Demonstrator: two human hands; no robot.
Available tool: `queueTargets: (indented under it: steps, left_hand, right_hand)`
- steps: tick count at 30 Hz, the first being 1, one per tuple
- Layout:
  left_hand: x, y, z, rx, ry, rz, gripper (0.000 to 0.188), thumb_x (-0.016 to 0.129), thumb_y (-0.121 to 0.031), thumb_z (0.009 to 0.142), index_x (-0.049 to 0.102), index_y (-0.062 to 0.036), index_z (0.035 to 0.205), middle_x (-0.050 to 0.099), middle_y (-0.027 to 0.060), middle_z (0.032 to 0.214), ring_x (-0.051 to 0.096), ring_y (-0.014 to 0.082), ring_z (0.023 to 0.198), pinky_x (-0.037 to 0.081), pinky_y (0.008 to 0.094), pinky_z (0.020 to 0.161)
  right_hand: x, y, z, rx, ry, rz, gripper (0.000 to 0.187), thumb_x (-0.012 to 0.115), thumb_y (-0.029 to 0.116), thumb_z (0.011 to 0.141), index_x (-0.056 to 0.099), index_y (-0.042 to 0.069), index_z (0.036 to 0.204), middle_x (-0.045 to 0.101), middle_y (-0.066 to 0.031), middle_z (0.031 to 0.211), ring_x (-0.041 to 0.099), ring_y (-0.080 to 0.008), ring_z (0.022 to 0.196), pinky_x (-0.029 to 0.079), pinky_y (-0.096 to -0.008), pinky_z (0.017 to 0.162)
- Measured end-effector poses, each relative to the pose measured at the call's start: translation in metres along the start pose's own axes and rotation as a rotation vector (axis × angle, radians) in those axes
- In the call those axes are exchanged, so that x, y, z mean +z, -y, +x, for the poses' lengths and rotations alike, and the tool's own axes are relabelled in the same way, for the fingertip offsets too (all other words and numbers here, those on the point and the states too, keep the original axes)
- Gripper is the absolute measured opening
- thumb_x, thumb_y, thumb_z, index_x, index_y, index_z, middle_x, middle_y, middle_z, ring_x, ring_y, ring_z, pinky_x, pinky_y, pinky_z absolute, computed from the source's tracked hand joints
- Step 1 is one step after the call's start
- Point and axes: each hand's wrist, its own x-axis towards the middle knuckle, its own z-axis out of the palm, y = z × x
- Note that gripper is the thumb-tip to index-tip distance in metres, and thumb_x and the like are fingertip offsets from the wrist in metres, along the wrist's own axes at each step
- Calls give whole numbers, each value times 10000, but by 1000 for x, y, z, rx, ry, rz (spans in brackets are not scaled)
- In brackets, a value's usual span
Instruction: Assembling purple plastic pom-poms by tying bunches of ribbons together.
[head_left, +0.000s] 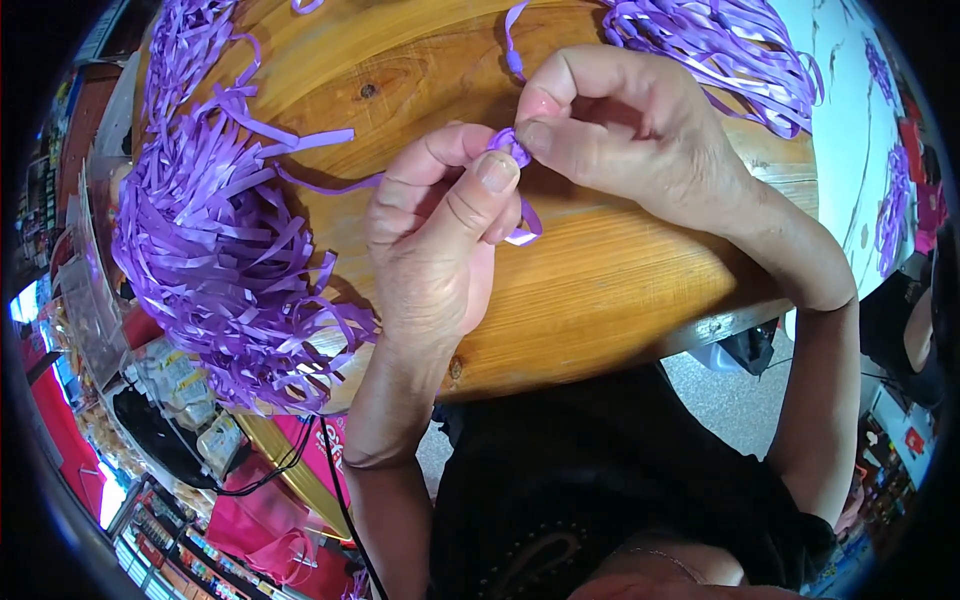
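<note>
Between my two hands is a purple ribbon (508, 148), bunched into a small loop or knot at the fingertips. My left hand (440, 215) is closed, its thumb and fingers pinching the ribbon from below. Close against it, my right hand (630, 135) pinches at the loop's right side with thumb and forefinger. One end of the ribbon hangs below my left fingers, and a strand runs left toward a large heap of purple ribbons (215, 260). What lies inside the pinch is partly hidden by the fingertips.
A round wooden table (600, 290) lies under my hands. A second bundle of purple ribbons (715, 50) rests at its far right, beside a white marbled surface (840, 120) with more purple strands. Packaged goods (185, 385) and a pink bag (265, 530) stand at the lower left.
</note>
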Motion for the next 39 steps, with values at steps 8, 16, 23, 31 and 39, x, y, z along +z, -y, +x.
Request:
queueTargets:
  steps: [8,16,23,31,39]
  left_hand:
    - [-1,-3,-2,-36,-50,-20,141,608,-15,827,591,-4,966,591,28,818,429,64,581,361,201,516]
    - [3,-7,-3,-27,-93,109,191,548,-121,880,565,4,1023,484,-27,692,340,45,563,309,204,522]
    - [6,-5,-2,-66,-88,202,146,631,-42,824,597,-16,964,584,-2,809,462,42,599,396,188,522]
    - [12,-9,-3,-2,-122,426,159,637,-25,819,613,-20,976,570,-28,752,461,20,591,377,160,519]
    - [11,-10,-4,-6,-134,389,110,625,-17,826,625,-10,936,554,-32,713,443,16,571,339,159,492]
  right_hand:
    - [-1,-4,4,-580,-98,-601,143,633,14,800,585,2,935,575,-69,815,560,-154,737,444,-246,672]
    - [-1,-11,12,-835,-93,-755,165,675,-28,721,616,-12,874,564,-91,767,556,-216,696,441,-305,631]
    - [-6,-7,7,-792,-101,-837,154,628,-70,672,584,-3,804,539,-78,727,536,-204,662,422,-298,594]
    - [-9,-9,3,-704,-127,-780,137,585,-84,682,554,-1,786,537,-73,729,528,-195,646,418,-276,584]
    - [-11,-11,4,-659,-171,-761,121,585,-72,697,555,9,781,540,-70,712,533,-184,635,425,-268,581]
